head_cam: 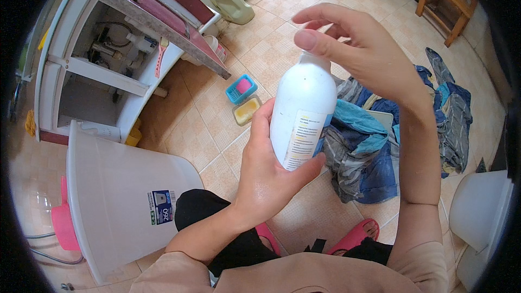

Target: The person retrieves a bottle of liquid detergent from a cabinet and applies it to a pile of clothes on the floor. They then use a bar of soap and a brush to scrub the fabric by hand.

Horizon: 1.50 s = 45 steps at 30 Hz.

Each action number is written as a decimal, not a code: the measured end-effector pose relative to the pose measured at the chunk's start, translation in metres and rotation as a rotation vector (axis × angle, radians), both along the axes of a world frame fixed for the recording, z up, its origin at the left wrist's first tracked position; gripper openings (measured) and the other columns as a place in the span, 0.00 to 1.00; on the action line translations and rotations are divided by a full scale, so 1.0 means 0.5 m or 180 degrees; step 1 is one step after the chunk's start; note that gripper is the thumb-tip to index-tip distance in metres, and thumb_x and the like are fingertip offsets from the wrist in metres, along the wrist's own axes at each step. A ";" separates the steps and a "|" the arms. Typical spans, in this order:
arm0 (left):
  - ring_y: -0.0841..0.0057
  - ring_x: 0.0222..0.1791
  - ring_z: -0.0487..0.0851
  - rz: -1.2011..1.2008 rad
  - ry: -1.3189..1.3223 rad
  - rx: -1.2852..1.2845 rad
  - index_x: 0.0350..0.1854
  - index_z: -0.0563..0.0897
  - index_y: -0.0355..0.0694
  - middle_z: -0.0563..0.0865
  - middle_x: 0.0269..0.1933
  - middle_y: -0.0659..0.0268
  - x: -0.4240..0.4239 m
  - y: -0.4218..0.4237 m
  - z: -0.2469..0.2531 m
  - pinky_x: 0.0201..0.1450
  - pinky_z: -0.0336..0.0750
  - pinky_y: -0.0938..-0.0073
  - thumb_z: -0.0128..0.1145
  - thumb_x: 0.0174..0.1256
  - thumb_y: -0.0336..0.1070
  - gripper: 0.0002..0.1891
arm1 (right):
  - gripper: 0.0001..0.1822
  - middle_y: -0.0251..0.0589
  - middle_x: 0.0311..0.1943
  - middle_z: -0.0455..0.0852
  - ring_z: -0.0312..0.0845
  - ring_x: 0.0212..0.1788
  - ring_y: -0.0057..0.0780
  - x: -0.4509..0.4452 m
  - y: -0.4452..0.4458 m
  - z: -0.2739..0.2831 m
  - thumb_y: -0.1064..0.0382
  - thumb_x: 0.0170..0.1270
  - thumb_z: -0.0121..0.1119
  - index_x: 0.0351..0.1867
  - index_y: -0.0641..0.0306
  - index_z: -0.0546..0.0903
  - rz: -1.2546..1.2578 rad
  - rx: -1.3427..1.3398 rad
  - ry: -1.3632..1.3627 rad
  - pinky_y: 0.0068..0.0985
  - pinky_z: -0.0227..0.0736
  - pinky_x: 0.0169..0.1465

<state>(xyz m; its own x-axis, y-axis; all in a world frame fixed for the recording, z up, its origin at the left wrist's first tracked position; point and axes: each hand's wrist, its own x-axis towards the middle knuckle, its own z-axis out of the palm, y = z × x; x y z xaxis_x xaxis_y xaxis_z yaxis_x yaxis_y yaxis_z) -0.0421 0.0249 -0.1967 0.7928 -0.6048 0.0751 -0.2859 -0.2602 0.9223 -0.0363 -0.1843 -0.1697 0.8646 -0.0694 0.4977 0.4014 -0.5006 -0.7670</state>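
Observation:
My left hand [268, 171] holds a white plastic bottle [303, 93] around its lower body. The bottle stands slightly tilted and bears a printed label [307, 138] on its near side. My right hand [354, 44] is over the bottle's neck [314, 60], thumb and fingers curled around the top with a gap between them. The mouth of the bottle is hidden behind the thumb, so whether the hand grips a cap cannot be made out. Beyond the bottle, crumpled blue and grey clothes [358, 146] lie on the tiled floor.
A blue soap dish [241, 89] with pink soap and a dish of yellowish soap [247, 110] sit on the floor. At left are a large translucent tub [122, 195] and an open cabinet door [158, 20]. A green jug [228, 0], wooden chair [441, 4] and white basin [478, 203] stand around.

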 end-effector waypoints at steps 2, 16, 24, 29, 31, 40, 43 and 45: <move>0.75 0.51 0.77 -0.0045 0.0121 -0.0005 0.63 0.62 0.38 0.77 0.51 0.63 0.002 0.000 -0.006 0.54 0.72 0.73 0.72 0.44 0.27 0.41 | 0.23 0.40 0.31 0.83 0.76 0.31 0.26 0.000 -0.001 0.004 0.45 0.62 0.58 0.42 0.66 0.82 -0.0384 -0.0330 0.0541 0.25 0.72 0.34; 0.76 0.53 0.74 -0.0726 0.1987 -0.0248 0.62 0.67 0.41 0.78 0.51 0.66 0.016 -0.015 -0.001 0.59 0.67 0.72 0.69 0.38 0.26 0.41 | 0.17 0.33 0.41 0.82 0.76 0.40 0.20 -0.040 -0.085 0.015 0.57 0.57 0.64 0.46 0.60 0.81 0.1598 0.0343 0.0276 0.20 0.76 0.40; 0.71 0.55 0.74 -0.0508 0.0703 0.0380 0.63 0.65 0.42 0.76 0.53 0.65 0.011 -0.014 -0.040 0.60 0.67 0.68 0.71 0.32 0.24 0.46 | 0.36 0.35 0.32 0.83 0.77 0.35 0.23 -0.061 -0.054 0.014 0.40 0.38 0.75 0.45 0.60 0.79 0.0851 -0.0006 0.0809 0.20 0.74 0.34; 0.71 0.53 0.75 -0.0253 0.0330 0.0628 0.62 0.64 0.42 0.76 0.50 0.64 0.016 -0.015 -0.045 0.58 0.68 0.69 0.71 0.32 0.24 0.45 | 0.23 0.32 0.27 0.81 0.73 0.27 0.19 -0.071 -0.054 0.027 0.45 0.49 0.72 0.38 0.61 0.81 0.0751 -0.0619 0.1903 0.15 0.68 0.29; 0.71 0.53 0.75 -0.0303 0.0449 0.0545 0.62 0.64 0.42 0.76 0.50 0.65 0.021 -0.015 -0.056 0.58 0.68 0.69 0.71 0.32 0.24 0.45 | 0.18 0.33 0.29 0.81 0.75 0.30 0.20 -0.071 -0.065 0.013 0.50 0.49 0.72 0.35 0.60 0.82 0.0948 -0.0776 0.1176 0.14 0.71 0.29; 0.73 0.51 0.76 -0.0700 0.1524 0.0085 0.61 0.65 0.40 0.78 0.49 0.65 0.008 -0.034 -0.027 0.57 0.69 0.71 0.68 0.36 0.24 0.42 | 0.09 0.33 0.38 0.79 0.76 0.40 0.22 -0.087 -0.086 0.009 0.69 0.48 0.64 0.33 0.60 0.80 0.1652 -0.0421 0.0271 0.18 0.76 0.37; 0.73 0.51 0.76 -0.0699 0.1372 0.0122 0.61 0.65 0.40 0.78 0.49 0.65 0.007 -0.035 -0.027 0.57 0.69 0.71 0.68 0.36 0.24 0.42 | 0.08 0.33 0.36 0.78 0.75 0.39 0.23 -0.100 -0.081 0.021 0.67 0.50 0.65 0.32 0.60 0.80 0.1626 -0.0371 0.0417 0.19 0.75 0.36; 0.73 0.52 0.76 -0.0617 0.1043 0.0203 0.61 0.65 0.40 0.78 0.49 0.65 0.008 -0.033 -0.039 0.57 0.69 0.71 0.68 0.36 0.24 0.41 | 0.09 0.33 0.35 0.78 0.74 0.38 0.23 -0.097 -0.075 0.020 0.65 0.50 0.65 0.32 0.61 0.79 0.1458 -0.0485 0.0427 0.21 0.76 0.36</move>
<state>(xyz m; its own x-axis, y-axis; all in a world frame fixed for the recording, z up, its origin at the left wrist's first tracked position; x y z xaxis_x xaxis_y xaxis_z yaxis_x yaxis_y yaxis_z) -0.0381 0.0086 -0.2161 0.6390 -0.7411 -0.2059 -0.0281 -0.2900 0.9566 -0.0847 -0.2215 -0.1599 0.8463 0.3973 0.3549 0.5090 -0.4065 -0.7587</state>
